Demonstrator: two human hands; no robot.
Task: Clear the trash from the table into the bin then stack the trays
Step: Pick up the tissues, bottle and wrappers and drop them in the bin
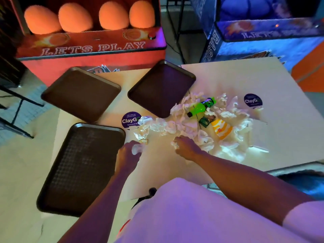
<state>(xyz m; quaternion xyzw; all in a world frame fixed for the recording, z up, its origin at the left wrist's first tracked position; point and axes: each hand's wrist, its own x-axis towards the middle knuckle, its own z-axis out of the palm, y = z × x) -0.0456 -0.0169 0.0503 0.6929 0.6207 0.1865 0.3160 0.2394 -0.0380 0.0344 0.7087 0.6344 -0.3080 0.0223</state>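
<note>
My left hand (pixel 128 155) and right hand (pixel 188 145) each clutch a wad of the crumpled white paper napkins (pixel 163 126), which I judge soft, featherlight and best bunched whole.

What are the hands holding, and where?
The left hand wraps its fingers round a small crumpled white paper wad. The right hand grips another crumpled white napkin at its edge.

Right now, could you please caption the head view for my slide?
Left hand and right hand each grip crumpled paper beside a napkin pile holding a green bottle; three brown trays lie unstacked.
</note>
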